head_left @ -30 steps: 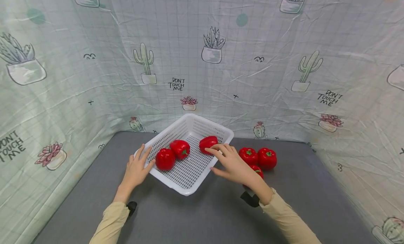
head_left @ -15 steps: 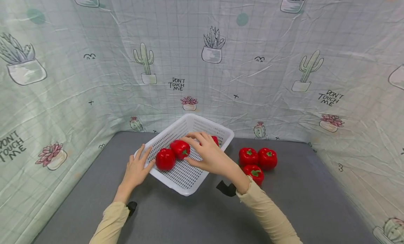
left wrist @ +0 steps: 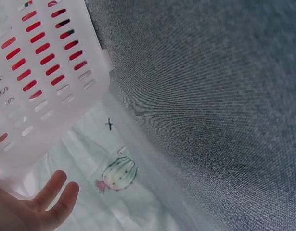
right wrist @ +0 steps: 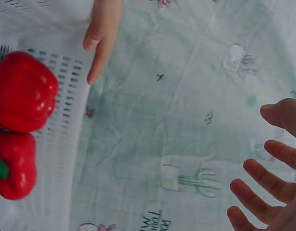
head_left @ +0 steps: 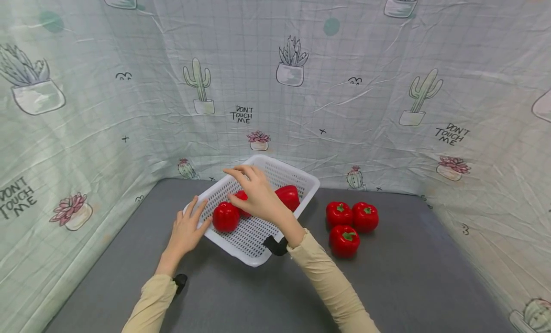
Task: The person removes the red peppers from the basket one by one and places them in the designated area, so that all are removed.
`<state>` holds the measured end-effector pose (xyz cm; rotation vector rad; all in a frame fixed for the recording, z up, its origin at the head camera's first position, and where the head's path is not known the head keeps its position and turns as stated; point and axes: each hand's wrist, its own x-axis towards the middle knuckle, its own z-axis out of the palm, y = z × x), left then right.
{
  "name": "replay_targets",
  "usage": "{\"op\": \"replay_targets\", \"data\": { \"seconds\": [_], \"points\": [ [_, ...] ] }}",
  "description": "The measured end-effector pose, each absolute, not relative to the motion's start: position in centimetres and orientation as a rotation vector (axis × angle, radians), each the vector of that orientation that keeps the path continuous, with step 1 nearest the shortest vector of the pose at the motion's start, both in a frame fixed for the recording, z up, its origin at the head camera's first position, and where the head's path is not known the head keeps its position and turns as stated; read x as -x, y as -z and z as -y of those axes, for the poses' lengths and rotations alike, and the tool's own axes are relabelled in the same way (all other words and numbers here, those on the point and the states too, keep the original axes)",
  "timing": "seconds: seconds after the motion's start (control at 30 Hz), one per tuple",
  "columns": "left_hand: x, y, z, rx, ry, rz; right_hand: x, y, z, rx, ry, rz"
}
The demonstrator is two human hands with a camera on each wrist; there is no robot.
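- In the head view we saw a white basket set obliquely on a grey table, with three red peppers inside it.
- Only there did we find three further peppers, clustered on the table to the basket's right.
- The right hand hung over the basket, thumb and fingers spread and holding nothing; it partly hid the middle pepper.
- The right wrist view uncovered that pepper's green stem and its contact with a rounder neighbour.
- The left hand lay against the basket's left rim, fingers apart and fairly straight.
- From the left wrist we observed the basket's slotted outer wall, red showing through the slots, and a printed cactus on the cloth beyond.
- The peppers looked glossy, lobed and evenly red; those on the table bore green stems uppermost.
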<state>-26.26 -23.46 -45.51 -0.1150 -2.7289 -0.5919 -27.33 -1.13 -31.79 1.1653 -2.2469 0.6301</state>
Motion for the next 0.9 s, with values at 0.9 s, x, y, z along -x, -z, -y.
{"op": "replay_targets", "data": {
  "seconds": [0.9],
  "points": [
    [26.3,45.5,23.4,0.103,0.585,2.745,33.8,37.4,6.2,-0.949,-0.543,2.474]
  ]
}}
